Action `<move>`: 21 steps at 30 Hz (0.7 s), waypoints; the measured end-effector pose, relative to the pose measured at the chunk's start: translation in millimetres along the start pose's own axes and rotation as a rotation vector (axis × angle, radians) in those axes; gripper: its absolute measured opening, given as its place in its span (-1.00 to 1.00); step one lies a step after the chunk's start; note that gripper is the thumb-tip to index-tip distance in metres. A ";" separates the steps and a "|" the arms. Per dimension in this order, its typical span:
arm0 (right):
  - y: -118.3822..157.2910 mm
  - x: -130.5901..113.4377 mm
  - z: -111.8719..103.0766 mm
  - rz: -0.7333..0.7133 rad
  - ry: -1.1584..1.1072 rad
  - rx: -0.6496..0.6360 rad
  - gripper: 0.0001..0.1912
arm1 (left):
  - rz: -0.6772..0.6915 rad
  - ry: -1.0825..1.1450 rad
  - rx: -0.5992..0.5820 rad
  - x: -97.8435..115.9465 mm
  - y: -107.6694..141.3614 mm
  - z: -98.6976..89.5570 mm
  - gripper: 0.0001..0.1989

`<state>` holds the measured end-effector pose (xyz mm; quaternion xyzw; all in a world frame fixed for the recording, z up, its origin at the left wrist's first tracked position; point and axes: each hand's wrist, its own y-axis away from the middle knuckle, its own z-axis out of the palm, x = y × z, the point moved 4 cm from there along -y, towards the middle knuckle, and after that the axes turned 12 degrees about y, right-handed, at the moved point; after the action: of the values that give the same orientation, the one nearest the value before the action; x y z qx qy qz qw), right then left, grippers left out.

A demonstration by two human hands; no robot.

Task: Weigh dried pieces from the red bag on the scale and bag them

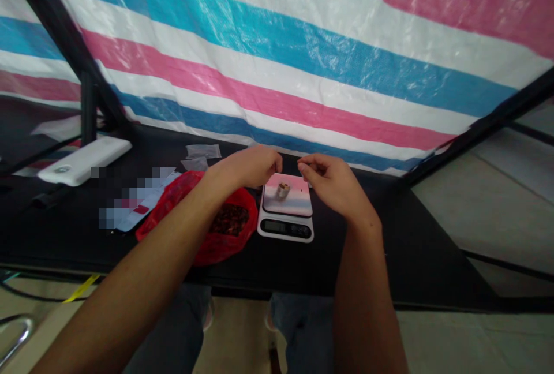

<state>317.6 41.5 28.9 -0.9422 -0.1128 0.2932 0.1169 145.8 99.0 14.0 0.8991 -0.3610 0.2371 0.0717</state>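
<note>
While the left hand [244,167] and right hand [331,184] curl over a digital scale [285,227], holding nothing that shows, one small piece [283,190] sits on it, and a red bag [208,255] of dark pieces [228,220] lies under the left hand.

A striped pink, blue and white tarpaulin [277,56] hangs behind a black desk [389,247], framed by black metal bars [89,103]. Pale floor [238,333] shows below the desk's front edge.

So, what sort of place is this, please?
Probably a makeshift weighing or packing station: a digital scale stands on a black table, beside a red plastic bag of dark pieces, under a striped tarp.
</note>
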 end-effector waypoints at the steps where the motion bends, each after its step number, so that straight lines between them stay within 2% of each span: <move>1: 0.2 -4.1 2.2 -0.006 0.002 -0.007 -0.75 | -0.036 -0.019 -0.019 -7.7 3.5 3.3 -0.63; 5: 0.3 -19.5 14.5 -0.030 0.020 -0.046 -0.82 | -0.151 -0.049 -0.129 -30.7 16.2 20.8 -0.57; 9: -1.2 -25.7 24.3 -0.049 0.005 -0.085 -0.83 | -0.204 -0.080 -0.163 -40.4 22.8 28.1 -0.60; 15: -2.2 -27.4 28.1 -0.043 0.019 -0.105 -0.82 | -0.097 -0.107 -0.215 -43.7 20.0 35.5 -0.63; 21: -0.9 -27.1 29.5 -0.044 0.023 -0.133 -0.81 | -0.073 -0.096 -0.236 -46.2 13.7 40.7 -0.71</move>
<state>278.7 39.2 19.7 -0.9484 -0.1516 0.2716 0.0617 122.8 105.2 -44.3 0.9072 -0.3566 0.1470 0.1682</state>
